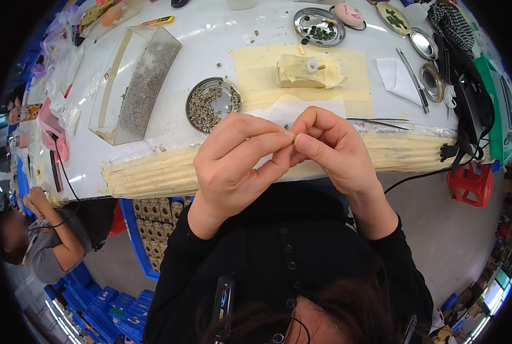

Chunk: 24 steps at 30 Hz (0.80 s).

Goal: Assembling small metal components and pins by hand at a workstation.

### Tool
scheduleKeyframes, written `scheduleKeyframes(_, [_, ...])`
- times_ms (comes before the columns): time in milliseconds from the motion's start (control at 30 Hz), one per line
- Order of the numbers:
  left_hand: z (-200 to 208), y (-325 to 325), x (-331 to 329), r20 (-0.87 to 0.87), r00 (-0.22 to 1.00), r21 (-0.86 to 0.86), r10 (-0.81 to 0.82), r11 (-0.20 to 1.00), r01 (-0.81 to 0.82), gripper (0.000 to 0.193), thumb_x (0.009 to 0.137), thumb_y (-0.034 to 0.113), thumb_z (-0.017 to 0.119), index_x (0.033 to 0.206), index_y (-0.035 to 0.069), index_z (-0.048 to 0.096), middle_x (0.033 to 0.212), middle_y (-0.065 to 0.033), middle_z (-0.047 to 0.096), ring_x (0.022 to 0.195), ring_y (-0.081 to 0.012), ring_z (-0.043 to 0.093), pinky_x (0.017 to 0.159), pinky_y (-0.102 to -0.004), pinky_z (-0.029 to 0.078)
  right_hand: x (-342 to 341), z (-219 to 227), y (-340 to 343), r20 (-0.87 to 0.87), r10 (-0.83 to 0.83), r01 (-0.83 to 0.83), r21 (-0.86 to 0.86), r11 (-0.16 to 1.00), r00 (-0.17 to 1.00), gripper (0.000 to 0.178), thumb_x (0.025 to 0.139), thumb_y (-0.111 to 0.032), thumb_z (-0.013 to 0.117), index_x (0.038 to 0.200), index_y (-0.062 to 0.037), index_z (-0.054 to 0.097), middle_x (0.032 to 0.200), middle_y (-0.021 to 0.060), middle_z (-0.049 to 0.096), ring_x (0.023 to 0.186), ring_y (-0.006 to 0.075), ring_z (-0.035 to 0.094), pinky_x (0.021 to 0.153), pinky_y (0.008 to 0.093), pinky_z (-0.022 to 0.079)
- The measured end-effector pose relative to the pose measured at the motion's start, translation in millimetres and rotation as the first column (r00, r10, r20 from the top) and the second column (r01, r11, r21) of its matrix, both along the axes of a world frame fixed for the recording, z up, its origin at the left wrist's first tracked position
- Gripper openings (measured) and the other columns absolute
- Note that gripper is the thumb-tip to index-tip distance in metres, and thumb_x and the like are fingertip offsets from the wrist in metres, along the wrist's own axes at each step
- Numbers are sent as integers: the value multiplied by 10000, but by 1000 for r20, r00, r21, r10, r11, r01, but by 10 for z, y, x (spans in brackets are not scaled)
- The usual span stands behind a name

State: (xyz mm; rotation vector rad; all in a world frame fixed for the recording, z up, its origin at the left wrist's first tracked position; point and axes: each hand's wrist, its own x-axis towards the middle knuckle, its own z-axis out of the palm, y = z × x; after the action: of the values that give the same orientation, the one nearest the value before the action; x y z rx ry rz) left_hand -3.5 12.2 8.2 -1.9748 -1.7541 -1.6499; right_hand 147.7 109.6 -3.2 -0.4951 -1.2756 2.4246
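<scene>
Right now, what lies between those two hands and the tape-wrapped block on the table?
From left hand and right hand toward the block, the head view shows a white sheet, then a strip of pale yellow covering.

The person's sleeves [178,255] are black, the table [201,49] white, and the tape [152,176] along its edge pale yellow. The dish [187,108] is silver, its bits [201,108] grey-brown, while the pieces [322,34] on the silver plate [339,28] are dark green and the knife [157,21] is yellow. The crates [104,307] are blue, the stool [475,184] red, and the cloth [452,26] checked black and white.
</scene>
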Motion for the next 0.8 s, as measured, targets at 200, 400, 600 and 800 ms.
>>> scheduleKeyframes(200, [54,-53,-9,-17,1000,-81,-17,997,16,223,621,-91,737,813,14,696,798,-68,656,704,-193,615,603,-281,477,-2,-47,-3,-14,-60,61,79,995,998,121,898,-90,666,946,-8,591,842,35,656,787,97,633,726,234,517])
scheduleKeyframes(400, [0,-30,35,-111,989,-78,97,991,-106,217,629,-57,740,818,16,664,784,-61,628,686,-226,595,582,-315,468,-57,-73,-127,-93,-418,286,858,427,904,80,872,-37,670,918,14,630,831,46,670,753,98,638,680,252,530])
scheduleKeyframes(600, [23,-22,41,0,998,-92,55,994,-55,206,639,-65,737,818,17,679,796,-66,643,696,-207,610,600,-292,479,-9,-62,-111,15,-268,240,398,886,963,111,910,-81,640,943,23,620,846,64,678,771,113,653,700,262,543])
scheduleKeyframes(800, [-24,-24,21,149,989,-99,21,995,-6,202,636,-74,737,811,15,689,803,-69,655,704,-183,625,610,-267,486,10,-8,-57,34,-124,120,84,989,992,136,949,-110,592,969,24,599,851,71,674,753,122,646,702,259,544])
